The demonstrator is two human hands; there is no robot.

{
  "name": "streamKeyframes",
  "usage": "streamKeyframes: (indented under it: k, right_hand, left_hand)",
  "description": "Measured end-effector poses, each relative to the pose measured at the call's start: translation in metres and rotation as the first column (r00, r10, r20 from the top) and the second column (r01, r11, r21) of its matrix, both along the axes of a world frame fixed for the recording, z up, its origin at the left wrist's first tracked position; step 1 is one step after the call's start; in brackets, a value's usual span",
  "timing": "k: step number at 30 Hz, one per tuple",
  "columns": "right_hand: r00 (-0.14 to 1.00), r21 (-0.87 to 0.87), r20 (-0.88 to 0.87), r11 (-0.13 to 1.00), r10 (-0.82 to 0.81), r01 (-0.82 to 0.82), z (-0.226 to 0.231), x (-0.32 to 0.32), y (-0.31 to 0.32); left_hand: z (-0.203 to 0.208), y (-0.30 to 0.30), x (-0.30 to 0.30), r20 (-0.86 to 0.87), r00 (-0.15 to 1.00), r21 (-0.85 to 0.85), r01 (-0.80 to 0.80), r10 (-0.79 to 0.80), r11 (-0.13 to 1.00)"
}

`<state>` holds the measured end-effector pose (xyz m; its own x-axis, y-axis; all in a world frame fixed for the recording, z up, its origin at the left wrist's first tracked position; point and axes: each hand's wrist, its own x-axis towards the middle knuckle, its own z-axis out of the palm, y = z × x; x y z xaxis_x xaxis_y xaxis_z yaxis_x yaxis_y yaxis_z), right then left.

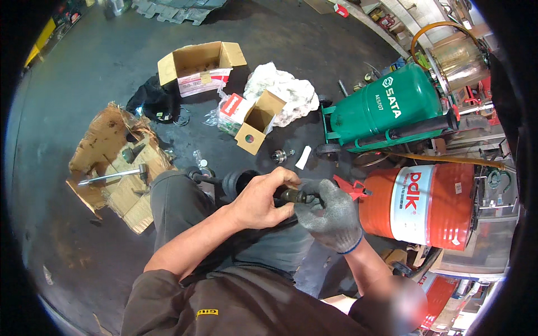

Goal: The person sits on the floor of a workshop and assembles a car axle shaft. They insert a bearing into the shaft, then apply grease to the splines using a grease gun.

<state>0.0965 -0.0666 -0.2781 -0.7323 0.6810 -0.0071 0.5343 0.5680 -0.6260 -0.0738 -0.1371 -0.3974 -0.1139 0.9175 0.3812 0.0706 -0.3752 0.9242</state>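
Observation:
A dark, greasy drive shaft lies across my lap, its splined-looking metal end between my hands. My bare left hand is closed round it, thumb and fingers on either side of the metal. In a grey work glove, my right hand curls its fingers and thumb about the tip; the exact contact is partly hidden. Left of my left hand shows a black ribbed rubber boot on the shaft. On the floor just beyond are a shiny metal joint and a small white tube.
Torn cardboard with a hammer lies at left. Ahead are an open carton, a smaller open box and white rags. A green wheeled tank and a red drum stand close on the right.

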Motion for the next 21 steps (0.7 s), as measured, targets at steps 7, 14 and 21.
streamKeyframes:
  k: [7,14,21]
  right_hand:
    - [0.992,0.139,-0.004,0.982,0.130,-0.128,-0.001,-0.009,0.010]
    - [0.999,-0.020,-0.051,1.000,-0.004,0.003,0.002,-0.015,0.023]
    - [0.779,-0.555,-0.198,0.723,-0.595,0.411,-0.054,0.060,0.101]
  left_hand:
    - [-0.001,0.007,0.004,0.004,0.999,0.002,-0.033,0.033,0.999]
    - [0.008,0.020,-0.014,-0.047,0.996,0.012,-0.079,0.079,0.997]
    - [0.011,0.038,-0.056,0.041,0.999,-0.078,-0.030,0.033,0.997]
